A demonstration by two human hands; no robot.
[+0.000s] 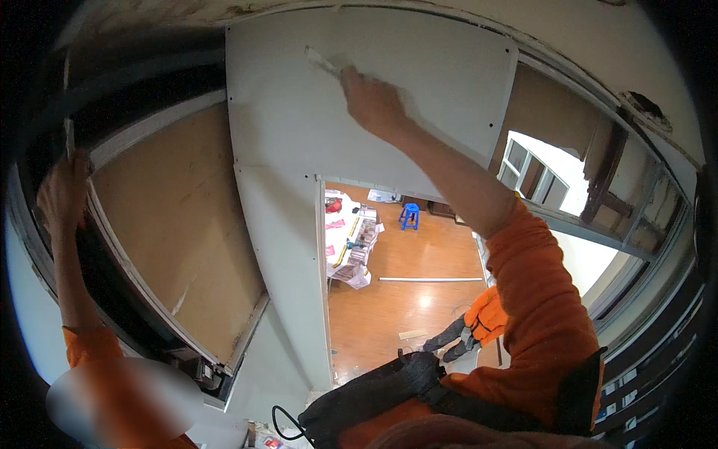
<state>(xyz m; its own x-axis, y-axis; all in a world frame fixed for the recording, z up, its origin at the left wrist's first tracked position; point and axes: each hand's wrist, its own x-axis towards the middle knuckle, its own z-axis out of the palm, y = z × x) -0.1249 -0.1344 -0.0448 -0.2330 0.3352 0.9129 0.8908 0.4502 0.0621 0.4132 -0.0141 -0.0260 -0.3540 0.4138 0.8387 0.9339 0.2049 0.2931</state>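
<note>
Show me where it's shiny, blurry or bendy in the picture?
Head view: a bright glare spot on the floor; head view: the white board's edges bow, and the corners go black; head view: a smeared oval hides part of the left sleeve; head view: a soft shadow shows beside the right hand.

Smooth matt panel, glossy floor

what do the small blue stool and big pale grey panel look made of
Blue stool: probably moulded plastic, from its uniform bright colour; finish unclear. Pale grey panel: likely matt plasterboard, given its smooth face and dark screw-like dots near edges.
</note>
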